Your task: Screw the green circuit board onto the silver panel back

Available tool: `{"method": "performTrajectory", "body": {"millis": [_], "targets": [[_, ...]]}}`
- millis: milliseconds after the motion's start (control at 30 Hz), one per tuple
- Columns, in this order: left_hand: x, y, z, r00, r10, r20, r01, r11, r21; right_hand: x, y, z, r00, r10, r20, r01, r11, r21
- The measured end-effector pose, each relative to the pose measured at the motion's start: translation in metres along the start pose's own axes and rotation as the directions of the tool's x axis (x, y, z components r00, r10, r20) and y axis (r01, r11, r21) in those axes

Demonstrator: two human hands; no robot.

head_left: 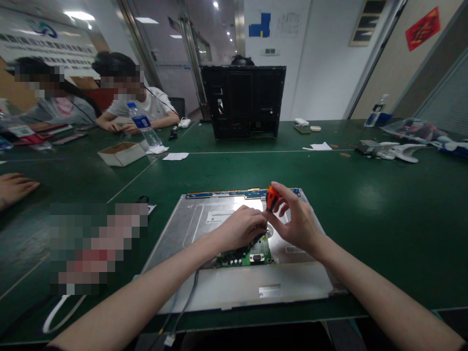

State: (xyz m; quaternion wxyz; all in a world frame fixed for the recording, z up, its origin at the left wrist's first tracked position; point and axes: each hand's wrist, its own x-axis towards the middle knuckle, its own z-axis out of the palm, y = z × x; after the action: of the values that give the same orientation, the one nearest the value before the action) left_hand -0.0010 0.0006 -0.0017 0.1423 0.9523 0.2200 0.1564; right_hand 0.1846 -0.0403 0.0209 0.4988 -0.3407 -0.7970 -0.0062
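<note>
A screwdriver (271, 198) with an orange and black handle stands nearly upright, and the fingertips of my right hand (300, 222) grip its handle. My left hand (244, 228) is closed right beside the screwdriver's shaft; what its fingers pinch is hidden. Under both hands lies a flat display panel (175, 229), its silver metal back facing up. A green circuit board (256, 254) with a video connector is on the panel, partly covered by my left hand. Along the panel's far edge runs a narrow blue circuit strip (219, 195). Thin cables (188, 300) hang over the near edge.
Across the green table (383, 234) stands a black monitor housing (244, 102). A small open box (122, 153) and a water bottle (144, 124) are at the back left. Two people sit there. Another person's hand (16, 190) rests at the left edge. Metal parts (387, 148) lie at the right.
</note>
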Motion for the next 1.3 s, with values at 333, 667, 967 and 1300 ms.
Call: {"method": "performTrajectory", "body": {"millis": [333, 667, 967, 1300], "targets": [[0.0014, 0.0008, -0.0004, 1.0, -0.009, 0.014, 0.009, 1.0, 0.005, -0.0005, -0.0056, -0.0012, 1.0, 0.002, -0.008, -0.002, 1.0, 0.012], [0.0, 0.0003, 0.0009, 0.999, 0.014, -0.034, -0.013, 1.0, 0.025, 0.0002, -0.0014, 0.0003, 1.0, -0.001, -0.02, 0.001, 1.0, -0.023], [-0.0006, -0.0029, 0.0046, 0.999, 0.022, -0.028, -0.021, 0.999, 0.038, -0.0003, -0.0031, -0.0003, 1.0, -0.011, -0.029, 0.011, 1.0, -0.02], [0.0005, -0.0023, 0.0028, 1.0, 0.007, -0.02, -0.006, 0.999, 0.035, 0.0001, -0.0024, -0.001, 1.0, -0.01, -0.013, 0.01, 1.0, -0.019]]}}
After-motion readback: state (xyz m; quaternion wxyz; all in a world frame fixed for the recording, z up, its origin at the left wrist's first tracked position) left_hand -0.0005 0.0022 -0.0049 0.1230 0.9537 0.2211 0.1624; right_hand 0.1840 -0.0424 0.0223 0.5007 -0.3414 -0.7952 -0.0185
